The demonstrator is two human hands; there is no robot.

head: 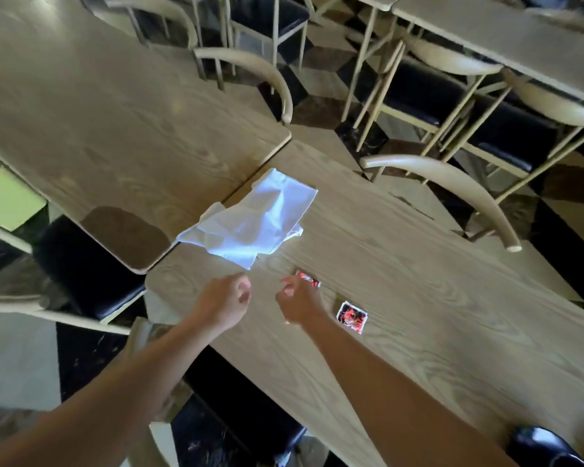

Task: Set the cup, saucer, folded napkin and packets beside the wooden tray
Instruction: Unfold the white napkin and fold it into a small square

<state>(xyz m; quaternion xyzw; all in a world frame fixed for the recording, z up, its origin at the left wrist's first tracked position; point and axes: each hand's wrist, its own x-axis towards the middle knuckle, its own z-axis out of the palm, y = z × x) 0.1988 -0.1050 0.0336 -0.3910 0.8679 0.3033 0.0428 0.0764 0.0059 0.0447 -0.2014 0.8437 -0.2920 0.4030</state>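
Note:
A crumpled white napkin (255, 220) lies loosely spread on the wooden table (418, 298), across the seam between two tabletops. Two red-and-white packets rest on the table: one (309, 278) just beyond my right hand, the other (352, 316) to its right. My left hand (226, 303) hovers just below the napkin's near corner with its fingers curled and nothing visible in them. My right hand (299, 303) is beside it, fingers loosely bent, touching nothing I can make out. No cup, saucer or wooden tray is in view.
A second wooden table (115, 112) adjoins at the upper left. Beige chairs with dark seats stand around: one (452, 183) at the right edge, others at the left (91, 274) and behind. The floor has a dark checkered pattern.

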